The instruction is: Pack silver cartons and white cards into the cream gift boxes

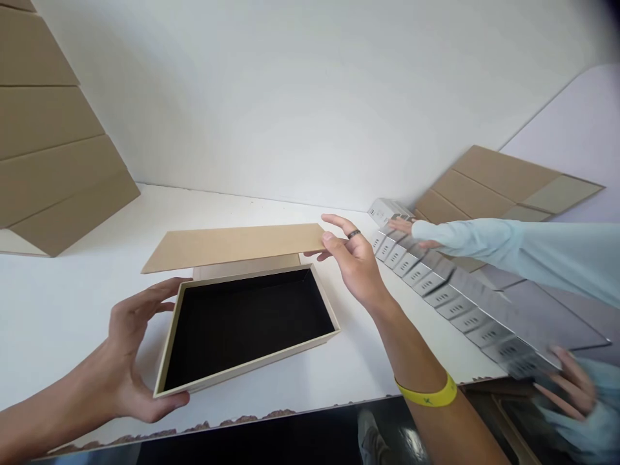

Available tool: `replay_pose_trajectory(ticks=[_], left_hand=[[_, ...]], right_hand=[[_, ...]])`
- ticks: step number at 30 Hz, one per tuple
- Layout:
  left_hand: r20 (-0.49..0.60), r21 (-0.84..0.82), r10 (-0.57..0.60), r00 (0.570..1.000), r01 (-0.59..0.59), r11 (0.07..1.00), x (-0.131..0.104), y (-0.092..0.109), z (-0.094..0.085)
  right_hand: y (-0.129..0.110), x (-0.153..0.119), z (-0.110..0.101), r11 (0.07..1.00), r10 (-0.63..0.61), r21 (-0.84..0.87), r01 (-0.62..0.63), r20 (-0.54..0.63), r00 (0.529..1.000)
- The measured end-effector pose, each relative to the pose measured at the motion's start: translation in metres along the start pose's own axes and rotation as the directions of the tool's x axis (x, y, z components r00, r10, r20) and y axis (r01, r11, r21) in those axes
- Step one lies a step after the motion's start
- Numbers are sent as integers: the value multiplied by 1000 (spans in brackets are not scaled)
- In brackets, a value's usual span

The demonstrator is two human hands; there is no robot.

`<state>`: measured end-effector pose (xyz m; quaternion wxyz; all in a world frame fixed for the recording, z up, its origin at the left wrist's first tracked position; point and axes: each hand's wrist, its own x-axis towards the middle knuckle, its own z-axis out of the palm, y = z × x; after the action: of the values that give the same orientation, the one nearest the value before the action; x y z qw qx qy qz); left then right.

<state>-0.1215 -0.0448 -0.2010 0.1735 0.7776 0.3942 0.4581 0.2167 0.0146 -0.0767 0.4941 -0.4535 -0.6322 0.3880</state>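
The left hand (pixel 123 355) holds the box (pixel 252 329) by its left end; the right hand (pixel 356 265) pinches the flat brown lid (pixel 232 248) at its right end. The box, rectangular, pale-rimmed and black inside, is between both hands. Rightward stand grey cartons (pixel 456 310).

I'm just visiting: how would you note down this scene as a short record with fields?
Box: open, black inside
Left hand: grips the box's left end
Right hand: holds the raised lid by its right end
Right wrist: yellow band
Co-worker's hands: at a row of grey boxes
Co-worker's sleeves: light blue
Surface: white table
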Motion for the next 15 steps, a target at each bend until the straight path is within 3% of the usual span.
replay_pose_trajectory(ticks=[4,10,15], left_hand=[[-81,59,44,996,-39,998,2,-7,-13],[9,185,68,998,-68,980,11,-10,-23],[2,97,-69,998,68,993,10,-15,-23]], right_hand=[[-1,-4,11,999,37,36,-40,61,997],[7,-7,20,988,123,83,-132,104,987],[11,1,13,990,136,30,-140,127,983]])
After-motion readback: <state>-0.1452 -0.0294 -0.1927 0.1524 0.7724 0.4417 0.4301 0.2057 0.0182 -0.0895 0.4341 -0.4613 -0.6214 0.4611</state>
